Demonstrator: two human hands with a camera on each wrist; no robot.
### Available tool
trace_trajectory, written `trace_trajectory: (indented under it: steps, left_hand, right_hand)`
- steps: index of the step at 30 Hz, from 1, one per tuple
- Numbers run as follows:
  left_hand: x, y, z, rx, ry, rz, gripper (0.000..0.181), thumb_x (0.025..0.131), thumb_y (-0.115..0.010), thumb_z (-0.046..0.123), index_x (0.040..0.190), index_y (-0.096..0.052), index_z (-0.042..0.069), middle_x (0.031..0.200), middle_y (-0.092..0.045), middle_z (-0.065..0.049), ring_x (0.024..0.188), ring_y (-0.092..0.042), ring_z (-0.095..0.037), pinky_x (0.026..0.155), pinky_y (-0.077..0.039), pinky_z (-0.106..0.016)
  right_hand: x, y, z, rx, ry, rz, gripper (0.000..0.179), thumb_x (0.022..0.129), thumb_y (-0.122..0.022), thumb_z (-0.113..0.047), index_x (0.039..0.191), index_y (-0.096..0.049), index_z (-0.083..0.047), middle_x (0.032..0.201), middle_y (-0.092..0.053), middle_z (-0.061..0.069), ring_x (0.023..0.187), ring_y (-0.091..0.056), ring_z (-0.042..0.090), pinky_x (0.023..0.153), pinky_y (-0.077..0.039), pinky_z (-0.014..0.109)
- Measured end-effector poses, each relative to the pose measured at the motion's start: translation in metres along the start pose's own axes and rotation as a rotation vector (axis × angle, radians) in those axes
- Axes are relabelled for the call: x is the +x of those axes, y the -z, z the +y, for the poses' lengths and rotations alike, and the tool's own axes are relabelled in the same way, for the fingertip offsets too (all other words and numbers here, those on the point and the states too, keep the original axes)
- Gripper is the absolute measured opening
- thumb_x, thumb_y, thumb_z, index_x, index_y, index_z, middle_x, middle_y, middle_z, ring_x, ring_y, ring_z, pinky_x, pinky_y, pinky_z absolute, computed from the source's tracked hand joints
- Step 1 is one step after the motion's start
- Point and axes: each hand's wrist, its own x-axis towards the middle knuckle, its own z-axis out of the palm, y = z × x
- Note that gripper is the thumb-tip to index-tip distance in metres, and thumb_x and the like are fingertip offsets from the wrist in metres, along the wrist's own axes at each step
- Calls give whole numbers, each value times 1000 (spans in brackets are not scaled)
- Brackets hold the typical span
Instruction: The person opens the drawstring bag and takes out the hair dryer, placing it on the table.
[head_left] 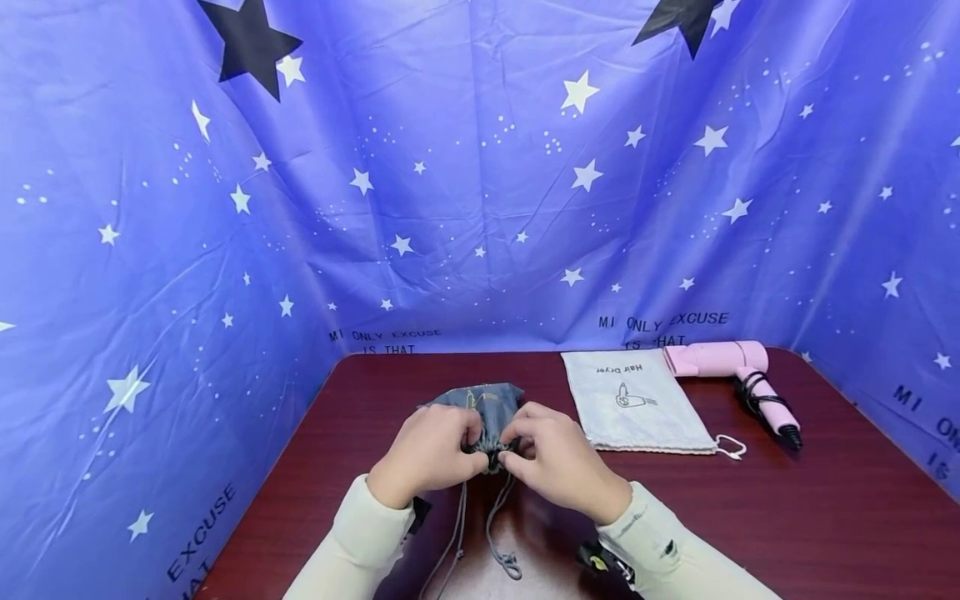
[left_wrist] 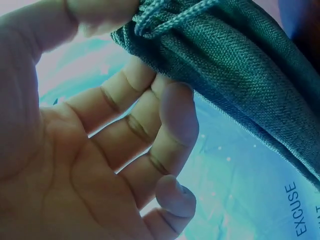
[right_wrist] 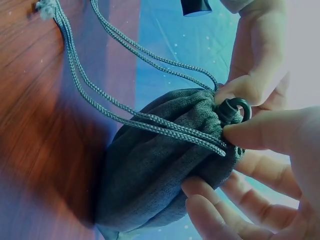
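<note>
Near the middle of a dark reddish-brown, glossy worktop (head_left: 367, 392), a small dark grey woven-cloth drawstring pouch (head_left: 501, 406) lay between the person's hands, its gathered mouth turned toward the person. The left hand (head_left: 423, 450) was partly closed, thumb and forefinger pinching one side of the mouth, the little finger bent and clear of the cloth. The right hand (head_left: 562, 462) was also partly closed, its thumb on the opposite side of the rim and fingers beneath. Doubled grey braided cords (right_wrist: 170, 133) trailed from the mouth, and a black cylindrical piece with a looped end (right_wrist: 228, 112) showed in the opening. The pouch looked soft, light and limp, its bulging body likely firmer where something filled it; the coarse weave should not slip, though it would probably fold under a loose grip. The pleated rim seemed the best hold, a pinch on each side, with the cords offering another. Well to the right lay a flat white cloth bag (head_left: 663, 425) printed "Hair Dryer" and, against its far corner, a pink hair dryer (head_left: 720, 358).
</note>
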Motion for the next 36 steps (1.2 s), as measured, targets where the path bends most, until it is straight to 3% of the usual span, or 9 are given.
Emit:
trace_trajectory:
  steps: [12,21,30,36]
  left_hand:
    - [2,-6,2,47,33,113,30,70,-74,29,65,-45,23,57,-31,15,54,-28,-4,53,-24,-26]
    - [0,-5,5,60,71,88,33,70,-74,29,67,-41,23,60,-32,13,56,-29,-5,60,-29,-30]
    - [0,-6,4,70,49,135,32,68,-75,28,67,-43,23,60,-32,14,56,-29,-5,56,-26,-27]
    - [-1,-6,5,66,51,137,32,68,-75,27,67,-44,22,58,-31,14,55,-28,-5,55,-24,-26]
  right_hand:
    - [4,1,4,31,18,70,14,78,-83,-12,85,-74,-21,90,-65,-11,73,-64,7,67,-55,26]
    - [3,2,1,53,-4,75,14,78,-81,-11,83,-73,-22,88,-65,-9,74,-66,7,68,-58,30]
    - [4,4,0,60,-27,70,13,80,-80,-12,82,-73,-22,88,-64,-10,74,-66,7,69,-59,30]
    - [3,4,1,62,-24,71,13,80,-80,-11,82,-72,-22,88,-65,-9,73,-64,1,68,-57,23]
